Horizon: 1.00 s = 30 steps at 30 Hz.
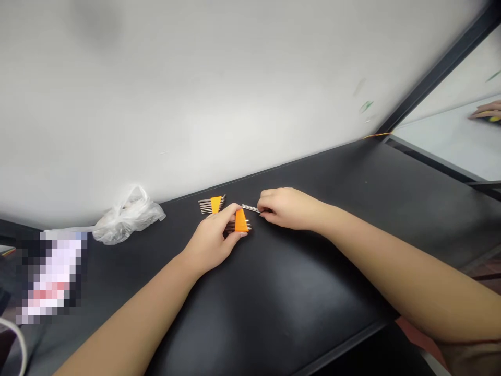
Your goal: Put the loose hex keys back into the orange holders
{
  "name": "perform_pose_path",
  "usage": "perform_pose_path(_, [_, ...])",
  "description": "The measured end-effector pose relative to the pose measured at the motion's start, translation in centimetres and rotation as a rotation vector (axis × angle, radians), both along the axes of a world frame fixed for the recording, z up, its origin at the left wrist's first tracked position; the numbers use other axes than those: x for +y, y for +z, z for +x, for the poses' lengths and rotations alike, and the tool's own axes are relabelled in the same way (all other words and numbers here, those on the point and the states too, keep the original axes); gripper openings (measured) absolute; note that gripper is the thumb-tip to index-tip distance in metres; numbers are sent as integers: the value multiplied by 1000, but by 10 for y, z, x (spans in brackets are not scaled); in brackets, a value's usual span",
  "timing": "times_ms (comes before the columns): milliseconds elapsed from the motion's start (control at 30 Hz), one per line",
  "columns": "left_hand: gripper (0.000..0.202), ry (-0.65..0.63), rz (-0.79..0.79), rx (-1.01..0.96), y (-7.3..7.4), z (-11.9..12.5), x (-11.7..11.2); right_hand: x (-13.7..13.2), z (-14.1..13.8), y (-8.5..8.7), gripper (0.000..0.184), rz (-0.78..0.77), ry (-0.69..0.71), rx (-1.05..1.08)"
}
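My left hand [214,241] is closed around an orange holder [241,221] with several metal hex keys in it, held just above the black table [297,292]. My right hand [287,208] pinches a single metal key [250,209] that points toward the holder. A second orange holder of keys [213,204] lies on the table behind my left hand, near the wall.
A crumpled clear plastic bag [127,215] lies at the left by the white wall. A blurred-out patch sits at the far left. Another person's hand [487,110] shows at the upper right beyond a black frame [434,73].
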<state>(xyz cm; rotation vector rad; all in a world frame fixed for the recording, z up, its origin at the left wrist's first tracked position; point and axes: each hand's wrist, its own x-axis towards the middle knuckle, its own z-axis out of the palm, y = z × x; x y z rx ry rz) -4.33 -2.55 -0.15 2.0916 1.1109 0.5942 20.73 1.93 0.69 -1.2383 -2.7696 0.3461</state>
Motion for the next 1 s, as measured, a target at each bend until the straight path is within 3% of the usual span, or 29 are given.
perform_pose_path(333, [37, 51, 38, -6, -5, -3, 2, -12, -10, 5, 13, 57, -50, -149])
perform_pose_path(600, [38, 78, 46, -26, -9, -4, 4, -15, -2, 25, 6, -95, 74, 141])
perform_pose_path(1000, [37, 64, 59, -6, -9, -5, 4, -14, 1, 26, 8, -121, 81, 149])
